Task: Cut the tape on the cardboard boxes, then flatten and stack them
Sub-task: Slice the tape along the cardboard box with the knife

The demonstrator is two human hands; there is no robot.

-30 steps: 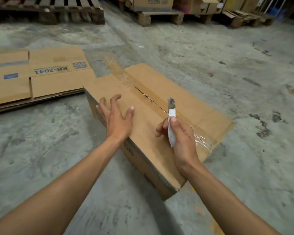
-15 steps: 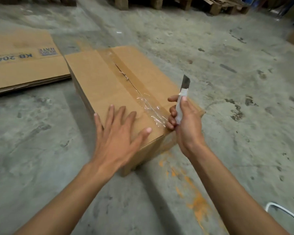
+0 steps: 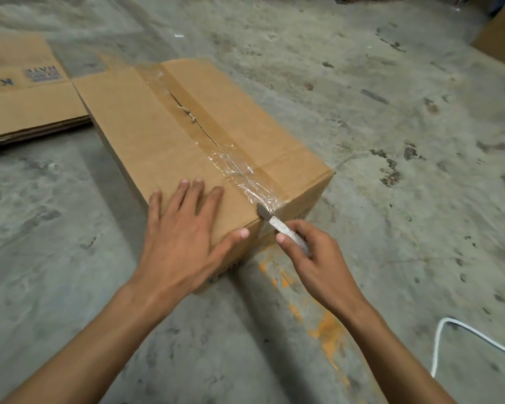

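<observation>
A closed cardboard box point(image 3: 146, 121) stands on the concrete floor. Clear tape point(image 3: 247, 177) runs along its top seam, which is split open further back. My left hand point(image 3: 187, 234) lies flat on the near left part of the box top, fingers spread, thumb over the near edge. My right hand point(image 3: 312, 255) grips a white utility knife point(image 3: 277, 225). Its blade tip touches the tape at the box's near top edge.
A stack of flattened boxes point(image 3: 21, 112) lies on the floor at the left, touching the box's far corner. Another cardboard box point(image 3: 502, 39) sits at the top right. A white cord point(image 3: 464, 333) curves across the floor at the lower right. Orange paint marks the floor below the box.
My right hand has lowered the knife from upright beside the box until its blade meets the tape at the near edge. My left hand has settled flat on the box top.
</observation>
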